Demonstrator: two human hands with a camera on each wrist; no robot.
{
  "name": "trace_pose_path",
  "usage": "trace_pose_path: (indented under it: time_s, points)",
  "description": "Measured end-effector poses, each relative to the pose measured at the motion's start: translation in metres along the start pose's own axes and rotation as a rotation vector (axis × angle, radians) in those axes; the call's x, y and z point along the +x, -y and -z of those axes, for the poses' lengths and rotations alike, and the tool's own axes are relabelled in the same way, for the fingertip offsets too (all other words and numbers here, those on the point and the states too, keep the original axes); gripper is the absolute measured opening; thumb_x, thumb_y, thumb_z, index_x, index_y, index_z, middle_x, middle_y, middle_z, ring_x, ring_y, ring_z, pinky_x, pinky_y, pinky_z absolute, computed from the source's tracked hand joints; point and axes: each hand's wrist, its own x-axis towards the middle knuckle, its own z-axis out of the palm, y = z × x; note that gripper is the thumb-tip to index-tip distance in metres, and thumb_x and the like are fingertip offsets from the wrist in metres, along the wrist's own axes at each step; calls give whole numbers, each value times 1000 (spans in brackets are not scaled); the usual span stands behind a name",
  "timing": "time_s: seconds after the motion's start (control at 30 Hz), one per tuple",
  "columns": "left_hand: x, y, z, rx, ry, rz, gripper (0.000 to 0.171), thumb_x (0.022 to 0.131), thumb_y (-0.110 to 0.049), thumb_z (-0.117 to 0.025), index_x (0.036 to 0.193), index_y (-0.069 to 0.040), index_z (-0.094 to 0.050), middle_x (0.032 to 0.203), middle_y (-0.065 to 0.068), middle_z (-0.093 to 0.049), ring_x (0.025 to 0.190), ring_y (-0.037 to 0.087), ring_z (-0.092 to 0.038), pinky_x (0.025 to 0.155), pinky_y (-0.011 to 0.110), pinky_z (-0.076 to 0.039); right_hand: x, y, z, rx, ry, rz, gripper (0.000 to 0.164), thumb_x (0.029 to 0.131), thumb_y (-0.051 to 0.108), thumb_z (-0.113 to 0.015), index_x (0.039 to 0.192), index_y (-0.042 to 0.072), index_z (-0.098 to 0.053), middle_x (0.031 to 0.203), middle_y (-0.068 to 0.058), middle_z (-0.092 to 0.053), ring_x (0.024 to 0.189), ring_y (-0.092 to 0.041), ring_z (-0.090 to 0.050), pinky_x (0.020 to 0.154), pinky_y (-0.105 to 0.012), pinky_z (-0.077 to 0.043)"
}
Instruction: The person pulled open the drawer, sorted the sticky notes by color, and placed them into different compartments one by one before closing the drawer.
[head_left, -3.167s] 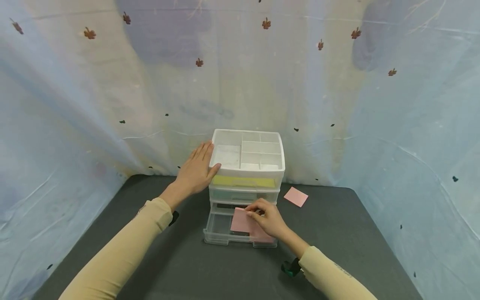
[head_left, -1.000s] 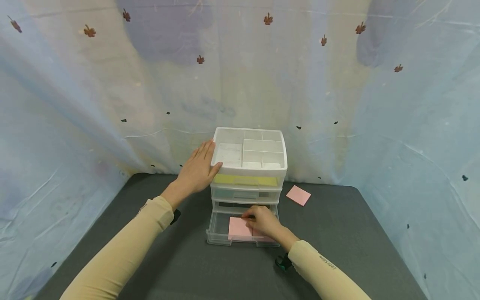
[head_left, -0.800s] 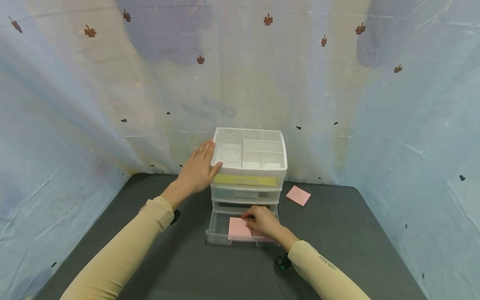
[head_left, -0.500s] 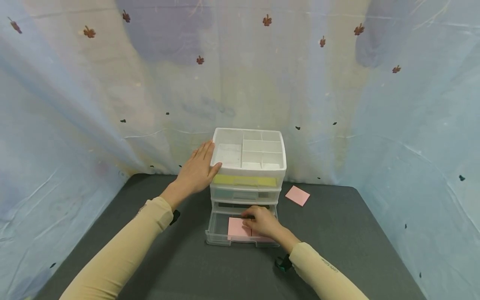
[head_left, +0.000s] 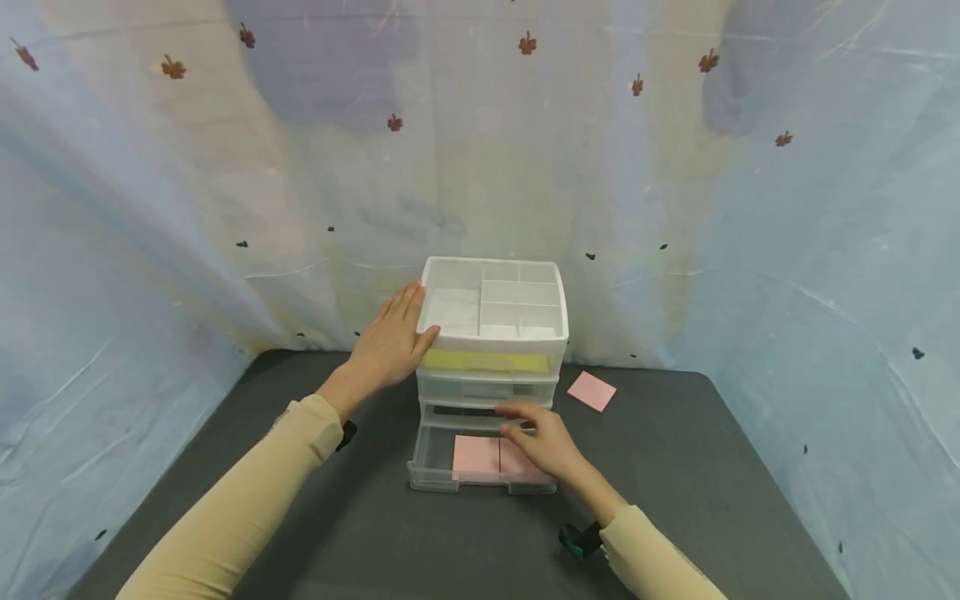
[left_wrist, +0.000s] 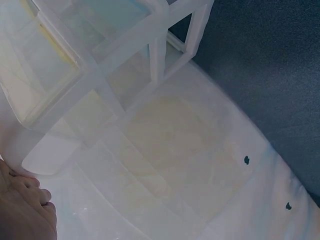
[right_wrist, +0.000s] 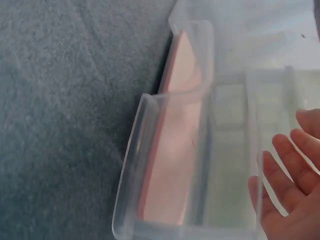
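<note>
A small white drawer unit (head_left: 498, 343) with a compartmented top stands near the back of the table. Its clear bottom drawer (head_left: 432, 481) is pulled out. Two pink sticky note pads, the left pad (head_left: 476, 455) and the right pad (head_left: 517, 461), lie side by side inside. My left hand (head_left: 384, 343) rests on the unit's upper left side, fingers straight and thumb at the front edge; the left wrist view shows its fingers (left_wrist: 31, 195) at that side. Over the drawer's right part hovers my right hand (head_left: 551, 442), fingers loosely bent and holding nothing.
Another pink sticky note pad (head_left: 592, 391) lies on the dark table (head_left: 645, 467), right of the unit. Something yellow (head_left: 486, 361) shows through the upper drawer. A patterned curtain (head_left: 480, 192) rises behind the table.
My right hand first lowered a pink sticky note pad into the drawer beside the other. It has since let go and lifted slightly right. My left hand stays on the unit.
</note>
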Motion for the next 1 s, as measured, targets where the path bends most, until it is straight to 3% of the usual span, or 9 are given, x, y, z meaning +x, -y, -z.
trace_pose_path:
  time_s: [0.47,0.5,0.6,0.73,1.0]
  points:
    - [0,2,-1,-1,-5,-10,79,112,-51,-32,167,-2,-3,175,15,0,161,35,-6,130,52,-11,-15,-24,43,47,-321,22,32,99,4,-70,131,1,-70,127,-13,-72,115,-37,-68,94,-57,-56]
    - [1,2,-1,1,-6,-10,79,112,-52,-31,167,-2,-3,175,15,0,161,35,-6,130,52,-11,-16,-25,47,52,-338,17,32,100,4,-69,131,1,-69,128,-13,-72,116,-37,-67,95,-55,-56]
    - [0,3,-1,3,-7,-10,79,112,-52,-31,167,-2,-3,175,15,1,161,35,-6,130,52,-11,-18,-32,56,75,-380,9,32,100,5,-69,132,-1,-69,131,-16,-70,116,-37,-68,96,-34,-57]
    - [0,3,0,-2,-9,-10,79,112,-52,-31,167,-2,-2,175,15,1,161,35,-4,130,52,-10,-21,-41,68,90,-432,14,33,101,4,-68,134,0,-69,132,-19,-68,114,-38,-67,92,-12,-50]
    - [0,3,-2,2,-19,-22,79,113,-52,-31,167,-1,-2,174,17,-2,161,35,-6,129,54,-13,-20,-64,91,-7,-496,-91,33,103,9,-66,135,4,-68,128,-16,-69,115,-36,-66,89,-7,-48]
